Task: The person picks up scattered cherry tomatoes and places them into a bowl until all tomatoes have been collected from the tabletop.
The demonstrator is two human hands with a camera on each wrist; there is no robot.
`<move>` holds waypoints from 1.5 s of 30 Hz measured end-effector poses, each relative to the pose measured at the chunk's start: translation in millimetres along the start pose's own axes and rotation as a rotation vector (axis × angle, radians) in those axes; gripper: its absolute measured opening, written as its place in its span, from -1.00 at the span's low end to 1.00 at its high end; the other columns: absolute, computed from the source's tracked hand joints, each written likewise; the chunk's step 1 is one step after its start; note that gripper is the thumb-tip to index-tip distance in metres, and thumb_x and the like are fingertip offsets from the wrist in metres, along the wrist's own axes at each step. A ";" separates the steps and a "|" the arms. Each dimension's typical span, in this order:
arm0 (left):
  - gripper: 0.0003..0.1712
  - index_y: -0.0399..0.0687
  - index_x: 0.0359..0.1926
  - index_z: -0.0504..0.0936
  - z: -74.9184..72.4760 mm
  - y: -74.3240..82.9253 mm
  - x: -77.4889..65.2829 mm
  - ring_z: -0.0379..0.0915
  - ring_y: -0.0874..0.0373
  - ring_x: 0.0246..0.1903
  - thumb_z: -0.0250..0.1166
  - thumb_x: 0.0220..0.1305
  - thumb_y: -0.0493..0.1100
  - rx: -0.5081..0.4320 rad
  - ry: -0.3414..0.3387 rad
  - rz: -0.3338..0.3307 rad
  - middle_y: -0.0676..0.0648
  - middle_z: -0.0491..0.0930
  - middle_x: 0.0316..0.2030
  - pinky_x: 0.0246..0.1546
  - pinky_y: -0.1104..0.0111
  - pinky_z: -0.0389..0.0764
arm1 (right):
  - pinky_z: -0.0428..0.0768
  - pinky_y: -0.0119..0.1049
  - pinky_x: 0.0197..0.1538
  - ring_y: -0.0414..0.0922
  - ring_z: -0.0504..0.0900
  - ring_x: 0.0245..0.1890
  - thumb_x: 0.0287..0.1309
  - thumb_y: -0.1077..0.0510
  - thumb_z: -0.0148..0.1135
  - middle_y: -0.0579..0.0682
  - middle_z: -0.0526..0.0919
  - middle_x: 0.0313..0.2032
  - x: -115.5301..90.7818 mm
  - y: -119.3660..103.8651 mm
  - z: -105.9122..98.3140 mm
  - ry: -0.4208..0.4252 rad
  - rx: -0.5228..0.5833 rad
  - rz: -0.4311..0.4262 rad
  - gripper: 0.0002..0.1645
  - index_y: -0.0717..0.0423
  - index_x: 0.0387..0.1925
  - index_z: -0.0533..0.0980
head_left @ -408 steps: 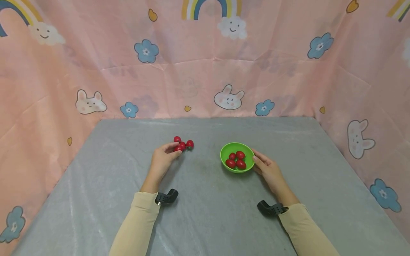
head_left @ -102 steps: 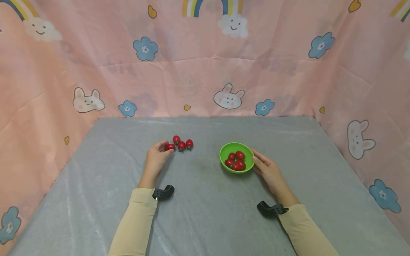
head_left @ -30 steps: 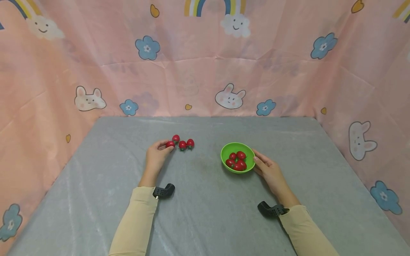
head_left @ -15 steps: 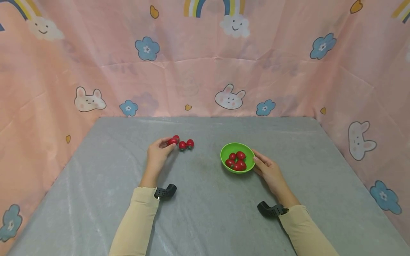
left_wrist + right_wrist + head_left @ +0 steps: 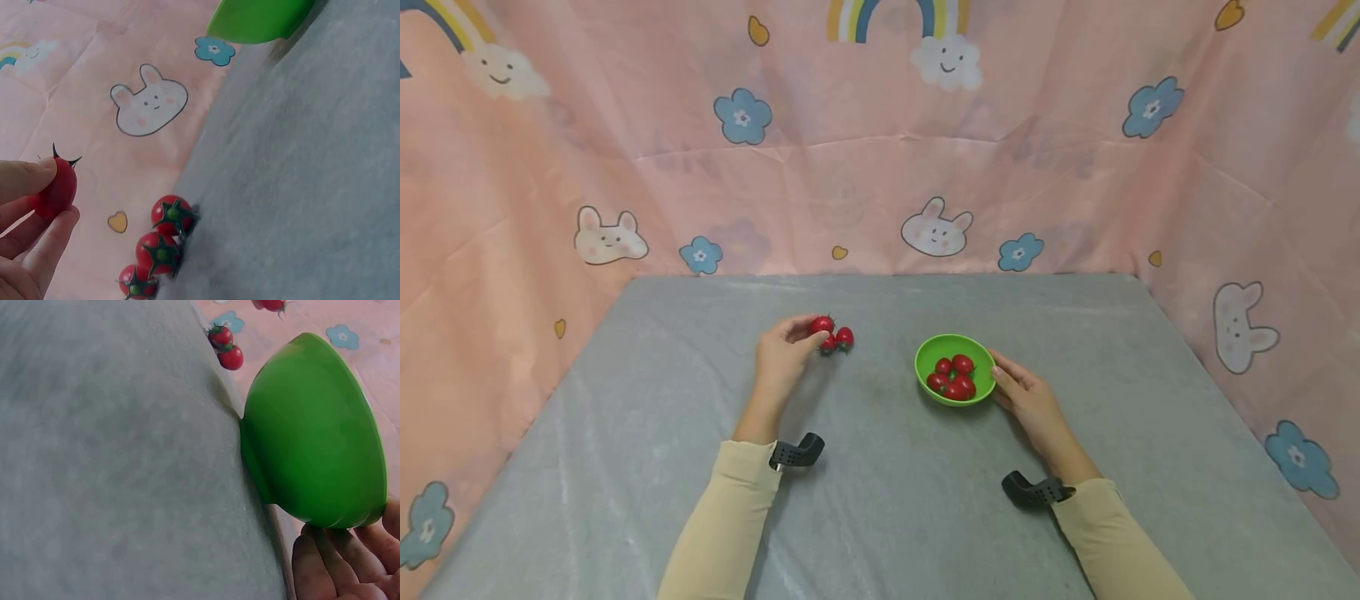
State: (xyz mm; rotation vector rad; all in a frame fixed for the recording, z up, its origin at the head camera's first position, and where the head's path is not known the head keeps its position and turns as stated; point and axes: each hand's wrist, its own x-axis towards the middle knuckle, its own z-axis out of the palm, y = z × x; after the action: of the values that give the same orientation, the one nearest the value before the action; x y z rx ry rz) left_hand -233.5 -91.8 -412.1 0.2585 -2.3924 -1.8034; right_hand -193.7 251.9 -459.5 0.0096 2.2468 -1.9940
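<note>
My left hand (image 5: pixel 781 354) pinches a red cherry tomato (image 5: pixel 60 187) between thumb and fingers, held up off the table with its green calyx showing. Three more cherry tomatoes (image 5: pixel 161 252) lie together on the table near it; in the head view the held one and the fingers partly cover this group. To the right stands a small green bowl (image 5: pixel 312 431) with several cherry tomatoes (image 5: pixel 962 364) in it. My right hand (image 5: pixel 1028 400) grips the bowl's right side, thumb at the rim and fingers under the outer wall.
A grey cloth covers the table (image 5: pixel 880 500). Behind it and along both sides hangs a pink printed curtain (image 5: pixel 850 167). Each wrist wears a black camera mount (image 5: pixel 797 452). Between the tomato group and the bowl is a stretch of bare cloth.
The bowl holds one tomato more than in the oldest frame. Since then my left hand has taken another from the group's left end, raised it and moved right. My right hand stays on the bowl.
</note>
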 end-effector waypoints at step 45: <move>-0.59 -0.07 0.05 0.72 90.0 35.1 -29.0 0.67 0.10 0.01 0.48 0.15 -0.13 -0.075 -0.248 0.117 -0.09 0.74 -0.03 0.00 0.26 0.66 | 0.54 -0.62 0.06 -0.68 0.47 0.04 0.50 -0.08 -0.04 0.17 0.19 0.50 1.0 3.5 -1.8 -0.023 0.013 -0.035 -0.29 0.17 0.50 0.15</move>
State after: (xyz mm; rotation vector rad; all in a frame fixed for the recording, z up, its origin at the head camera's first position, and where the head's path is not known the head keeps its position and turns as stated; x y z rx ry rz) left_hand -226.0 8.4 -403.2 -0.1184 -2.4301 -1.9664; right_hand -194.5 254.0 -462.9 -0.0515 2.2351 -2.0157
